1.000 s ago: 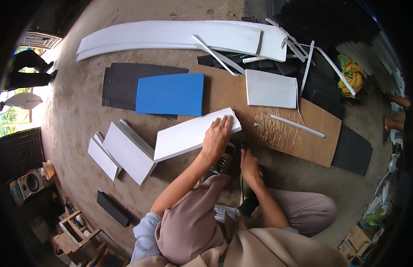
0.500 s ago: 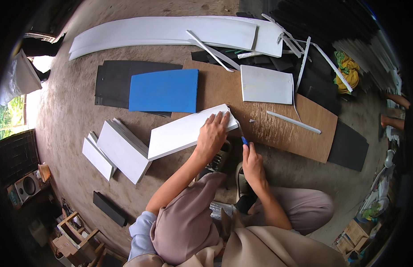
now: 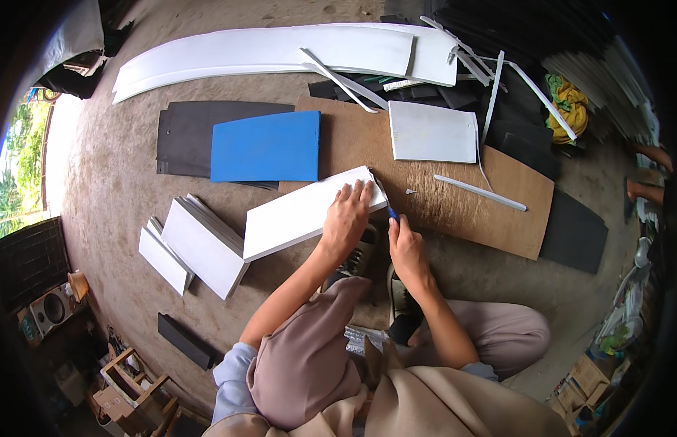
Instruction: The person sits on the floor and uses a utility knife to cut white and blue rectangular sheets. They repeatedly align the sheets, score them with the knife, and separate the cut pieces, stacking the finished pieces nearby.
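A thick white foam board (image 3: 295,218) lies slantwise, its right end on the brown wooden board (image 3: 440,211). My left hand (image 3: 347,211) presses down on its right part with the fingers stretched out. In my right hand (image 3: 408,251) is a blue-handled knife (image 3: 392,212), gripped from below. Its tip is at the foam board's right end, where a ragged strip of edge shows. The blade itself is mostly hidden. A blue board (image 3: 265,146) lies just beyond the white one, and another white board (image 3: 433,131) sits farther right.
Stacked white boards (image 3: 204,244) stand at the left. A loose white strip (image 3: 480,192) crosses the wooden board. Long white sheets (image 3: 265,51) and more offcuts lie at the back. Dark sheets (image 3: 575,233) stick out at right, and a black block (image 3: 185,341) is near left.
My right hand has moved slightly left and away from me with the knife, along the board's right end. My left hand stays pressed on the board. Dark-and-white shapes at upper left have shifted.
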`<state>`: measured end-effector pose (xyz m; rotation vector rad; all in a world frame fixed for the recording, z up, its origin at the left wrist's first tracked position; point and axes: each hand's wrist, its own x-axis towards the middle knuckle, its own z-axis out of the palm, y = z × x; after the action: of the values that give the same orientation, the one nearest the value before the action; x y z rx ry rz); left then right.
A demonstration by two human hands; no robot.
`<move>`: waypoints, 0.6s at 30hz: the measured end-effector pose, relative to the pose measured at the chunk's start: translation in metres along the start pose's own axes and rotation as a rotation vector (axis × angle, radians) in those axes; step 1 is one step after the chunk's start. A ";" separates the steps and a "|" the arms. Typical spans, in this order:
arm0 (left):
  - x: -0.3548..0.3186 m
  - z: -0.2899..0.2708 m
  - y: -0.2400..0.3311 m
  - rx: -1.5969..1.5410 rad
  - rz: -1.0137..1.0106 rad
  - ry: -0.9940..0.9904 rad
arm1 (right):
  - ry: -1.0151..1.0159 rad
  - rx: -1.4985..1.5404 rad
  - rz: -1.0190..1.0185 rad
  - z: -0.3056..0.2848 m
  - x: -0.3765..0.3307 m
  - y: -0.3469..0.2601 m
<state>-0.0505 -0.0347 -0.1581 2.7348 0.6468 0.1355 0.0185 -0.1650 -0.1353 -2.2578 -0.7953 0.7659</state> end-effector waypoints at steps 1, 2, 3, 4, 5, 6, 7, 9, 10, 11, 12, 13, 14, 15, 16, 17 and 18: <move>0.000 0.000 0.000 -0.001 -0.003 0.005 | -0.013 -0.003 0.001 0.001 0.000 0.001; -0.002 0.002 0.001 0.019 0.013 0.019 | -0.014 0.021 0.013 0.002 -0.005 0.006; -0.004 0.003 0.002 0.041 0.024 0.034 | -0.023 0.000 0.030 0.001 -0.011 0.007; -0.006 0.004 0.001 0.064 0.035 0.049 | -0.031 -0.020 0.047 0.001 -0.018 0.007; -0.005 0.006 -0.001 0.048 0.020 0.045 | -0.041 -0.040 0.063 0.000 -0.021 0.006; -0.003 0.006 -0.001 0.027 0.009 0.037 | -0.036 -0.045 0.061 -0.001 -0.022 0.005; -0.002 0.006 -0.001 0.007 -0.003 0.030 | -0.010 -0.033 0.044 0.000 -0.022 0.005; 0.000 0.003 0.000 -0.011 -0.006 -0.008 | 0.043 -0.008 0.006 0.004 -0.017 0.006; 0.000 0.001 0.001 -0.019 -0.007 -0.025 | 0.043 -0.019 0.002 0.006 -0.010 0.007; -0.001 0.002 0.002 0.008 0.001 -0.031 | 0.043 -0.031 -0.003 0.008 -0.001 0.008; -0.002 0.004 0.003 0.034 0.008 -0.034 | 0.045 -0.043 -0.011 0.010 0.005 0.008; -0.003 0.005 0.003 0.061 0.015 -0.037 | 0.036 -0.045 -0.008 0.009 0.005 0.008; -0.003 0.006 0.002 0.051 0.017 -0.016 | 0.028 -0.046 -0.005 0.008 0.005 0.008; -0.003 0.006 0.001 0.041 0.016 0.002 | 0.017 -0.049 -0.001 0.008 0.005 0.009; -0.003 0.006 0.000 0.030 0.015 0.020 | 0.017 -0.031 0.002 0.008 0.000 0.009; -0.003 0.006 -0.001 0.010 0.008 0.008 | 0.017 -0.014 0.006 0.007 -0.008 0.008; -0.002 0.003 -0.001 -0.008 -0.001 -0.008 | 0.015 0.007 0.010 0.006 -0.014 0.007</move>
<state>-0.0518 -0.0356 -0.1612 2.7262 0.6437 0.1269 0.0078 -0.1768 -0.1402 -2.2609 -0.7736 0.7543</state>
